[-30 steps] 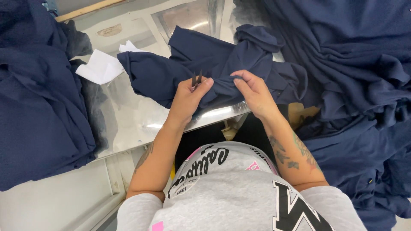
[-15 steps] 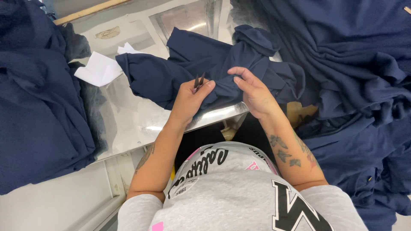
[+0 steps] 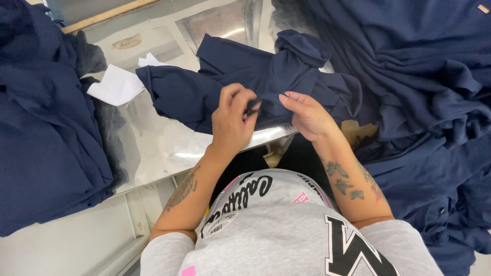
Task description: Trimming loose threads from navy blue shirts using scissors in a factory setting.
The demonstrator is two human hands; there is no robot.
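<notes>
Two hands: my left hand [image 3: 232, 122] and right hand [image 3: 307, 115] both pinch the garment's edge
garment [image 3: 240, 76]: navy, crumpled, on the steel desk [image 3: 163, 143], lying just beyond my fingers

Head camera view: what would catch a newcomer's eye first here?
Both hands meet at the middle of the shiny metal table: the left hand pinches a small dark tool, too small to identify, against a crumpled navy blue cloth garment, and the right hand holds its fold. Big heaps of navy fabric flank them.

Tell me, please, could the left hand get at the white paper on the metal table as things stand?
Probably yes: the white paper lies uncovered on the metal table, left of the left hand, with only bare tabletop between. That hand is pinching the navy garment.
</notes>
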